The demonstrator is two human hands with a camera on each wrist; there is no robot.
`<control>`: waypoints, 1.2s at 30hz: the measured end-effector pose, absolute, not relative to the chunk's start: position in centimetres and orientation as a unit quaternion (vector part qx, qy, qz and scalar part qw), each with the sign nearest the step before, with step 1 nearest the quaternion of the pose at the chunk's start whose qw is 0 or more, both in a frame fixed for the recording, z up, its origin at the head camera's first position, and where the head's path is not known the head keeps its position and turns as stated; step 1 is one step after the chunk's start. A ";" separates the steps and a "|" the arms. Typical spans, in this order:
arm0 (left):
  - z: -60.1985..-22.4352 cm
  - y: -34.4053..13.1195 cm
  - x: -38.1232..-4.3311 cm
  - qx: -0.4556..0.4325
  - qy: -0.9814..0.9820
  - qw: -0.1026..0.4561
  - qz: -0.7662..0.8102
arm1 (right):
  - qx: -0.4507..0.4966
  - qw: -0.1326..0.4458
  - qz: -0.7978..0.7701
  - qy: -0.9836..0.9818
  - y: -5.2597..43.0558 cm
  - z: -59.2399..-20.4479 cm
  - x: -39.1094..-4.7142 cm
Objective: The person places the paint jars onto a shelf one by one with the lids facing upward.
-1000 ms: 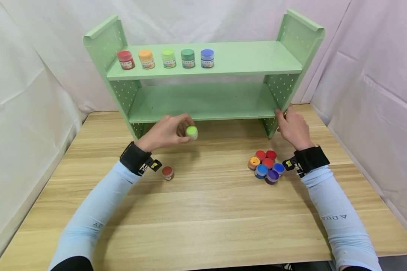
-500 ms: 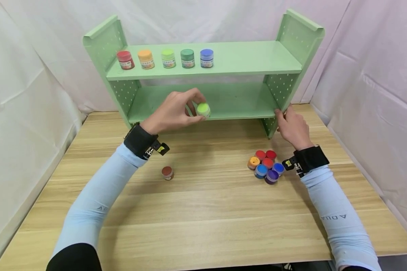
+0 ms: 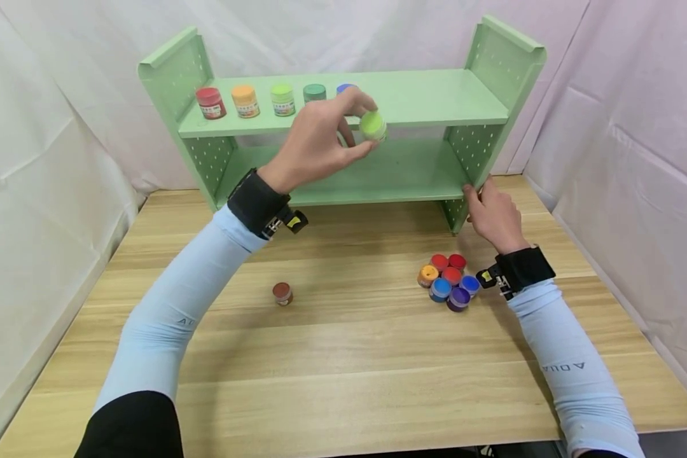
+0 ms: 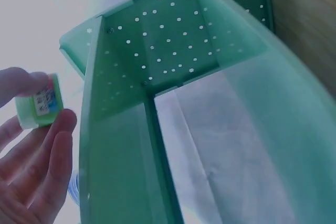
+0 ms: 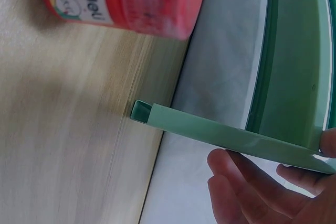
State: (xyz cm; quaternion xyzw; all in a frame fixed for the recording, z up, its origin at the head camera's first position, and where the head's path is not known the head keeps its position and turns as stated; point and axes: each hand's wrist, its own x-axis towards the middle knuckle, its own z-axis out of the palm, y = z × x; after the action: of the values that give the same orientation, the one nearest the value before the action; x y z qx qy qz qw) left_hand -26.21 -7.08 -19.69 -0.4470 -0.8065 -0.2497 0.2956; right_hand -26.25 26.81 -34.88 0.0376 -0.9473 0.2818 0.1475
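Note:
My left hand pinches a small paint jar with a light green lid between thumb and fingers, in the air in front of the top board's edge. In the left wrist view the labelled jar is beside the rack's upper board. My right hand grips the right side panel of a light green two-tier shelf rack; the right wrist view has the thumb and fingers on opposite sides of that panel. Several jars stand in a row on the top board: red, orange, light green, dark green and blue, the last mostly hidden behind my left hand.
A brown-lidded jar stands alone on the wooden table. Near my right wrist is a cluster of several jars with red, orange, blue and purple lids. White cloth hangs behind and at both sides.
My left hand has raised the light green jar from just above the table, past the lower board, up to the top board's height and a little rightward. My right hand stays put.

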 end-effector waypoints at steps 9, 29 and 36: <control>-18.1 -5.9 -27.4 -0.398 -0.843 0.301 -0.201 | 0.038 0.149 0.279 -0.948 26.6 -34.9 -26.6; -17.1 -5.0 -28.5 -0.378 -0.871 0.282 -0.135 | 0.033 0.148 0.277 -0.949 26.5 -35.2 -26.8; -16.7 -4.7 -28.8 -0.376 -0.876 0.288 -0.092 | 0.036 0.155 0.276 -0.948 26.4 -35.2 -26.9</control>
State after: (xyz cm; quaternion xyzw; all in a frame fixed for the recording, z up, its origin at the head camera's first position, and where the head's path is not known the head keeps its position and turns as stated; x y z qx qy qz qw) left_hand -28.83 -4.74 -16.71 -0.3758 -0.8759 -0.0920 0.2881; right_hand -26.88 26.44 -35.15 0.0358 -0.9480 0.2759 0.1545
